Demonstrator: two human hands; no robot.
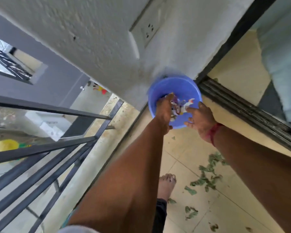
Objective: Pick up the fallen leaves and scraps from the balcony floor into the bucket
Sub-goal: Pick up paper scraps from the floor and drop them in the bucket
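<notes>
A blue bucket (pixel 175 86) stands on the balcony floor in the corner against the white wall. Inside it lie white and purple scraps (pixel 183 105). My left hand (pixel 165 113) reaches over the bucket's near left rim with straight fingers pointing into it, holding nothing that I can see. My right hand (pixel 202 118) hovers at the right rim with its fingers spread, a red thread around its wrist. Green leaf pieces (pixel 207 175) lie scattered on the cream tiles below my right forearm.
A dark metal railing (pixel 57 143) runs along the left with a drop beyond it. A sliding door track (pixel 242 105) borders the floor on the right. My bare foot (pixel 166 184) stands on the tiles. A wall socket (pixel 149 31) sits above the bucket.
</notes>
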